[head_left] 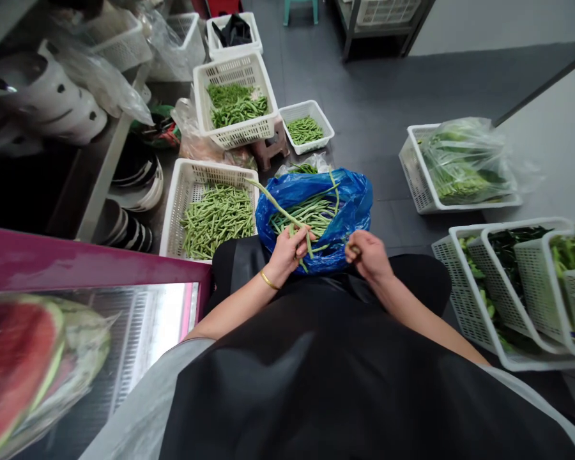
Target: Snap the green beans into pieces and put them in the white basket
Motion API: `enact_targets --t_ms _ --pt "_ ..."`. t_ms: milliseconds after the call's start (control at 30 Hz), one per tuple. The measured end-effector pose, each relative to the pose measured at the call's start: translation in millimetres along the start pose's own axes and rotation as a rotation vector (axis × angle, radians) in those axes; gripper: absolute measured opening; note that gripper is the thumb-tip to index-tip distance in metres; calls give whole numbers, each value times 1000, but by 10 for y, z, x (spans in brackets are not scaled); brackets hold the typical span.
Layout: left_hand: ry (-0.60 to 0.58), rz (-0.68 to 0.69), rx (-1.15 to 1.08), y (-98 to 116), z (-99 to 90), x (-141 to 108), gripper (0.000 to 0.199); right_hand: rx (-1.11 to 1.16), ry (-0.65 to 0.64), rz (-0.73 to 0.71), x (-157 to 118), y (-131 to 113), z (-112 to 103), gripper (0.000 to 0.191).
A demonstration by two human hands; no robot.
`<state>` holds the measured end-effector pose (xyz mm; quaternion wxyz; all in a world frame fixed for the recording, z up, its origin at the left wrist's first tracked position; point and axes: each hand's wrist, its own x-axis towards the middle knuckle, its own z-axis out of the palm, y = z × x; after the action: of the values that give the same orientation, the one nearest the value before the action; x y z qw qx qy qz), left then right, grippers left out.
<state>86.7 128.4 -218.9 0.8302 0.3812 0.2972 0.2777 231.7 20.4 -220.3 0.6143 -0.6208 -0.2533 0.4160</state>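
Several long green beans [278,206] are gripped in my left hand [290,250], which wears a gold bangle at the wrist. One of them sticks out far to the upper left. My right hand [368,254] is closed in a pinch to the right; what its fingers hold, if anything, I cannot make out. Both hands are over the near side of a blue plastic bag [357,191] in front of my lap. More long beans [311,214] lie inside the open bag. Left of it, a white basket [170,217] contains cut bean pieces [220,217].
Beyond the bag stand a small white basket [311,148] of bean pieces and a larger basket [239,137] on a stool. To the right are a crate [414,179] with bagged greens and tilted vegetable baskets [489,338]. A pink-framed display case [96,265] with cut watermelon borders my left.
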Motion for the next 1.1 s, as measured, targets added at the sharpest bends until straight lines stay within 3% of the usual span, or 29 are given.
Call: enact_targets --t_ms 33,67,167,233,333,433,500,633,733,800,833,900,967,1033,1100 --pt "-17 -56 -29 0 -22 -15 36 39 56 -26 -15 -46 -55 36" --pt "-40 -108 -39 -4 -45 -33 37 6 30 -9 -32 -83 -106 36" --pt "-128 -189 17 -22 -97 -86 39 -325 -395 287 -66 -123 -195 36" --pt "-188 -211 91 -22 -111 -112 39 -423 -561 441 -30 -121 -177 41" --pt "-279 -293 197 -15 -114 -142 33 -184 -398 349 151 -154 -57 53" --pt "-322 -331 185 -3 -113 -162 28 78 -210 182 347 -225 100 46" --pt "-259 -268 55 17 -116 -144 24 159 -111 101 367 -254 201 41" --pt "44 -148 -172 57 -160 27 18 114 -34 -61 120 -236 375 35" --pt "286 -163 -166 48 -235 188 18 -37 -105 -156 -36 -196 447 29" --pt "328 -178 -85 35 -278 234 20 -86 -243 -64 -17 -159 453 30" --pt "270 -209 -21 33 -291 231 21 -89 -304 13 24 -136 444 32" --pt "46 -307 126 37 -294 188 23 -100 -373 138 133 -84 413 35" --pt "-146 -357 274 48 -273 127 24 -200 -403 167 232 -31 381 31" --pt "-210 -309 428 59 -236 80 22 -437 -445 110 298 19 364 21" --pt "-202 -243 533 71 -188 57 21 -758 -449 -3 340 73 359 10"
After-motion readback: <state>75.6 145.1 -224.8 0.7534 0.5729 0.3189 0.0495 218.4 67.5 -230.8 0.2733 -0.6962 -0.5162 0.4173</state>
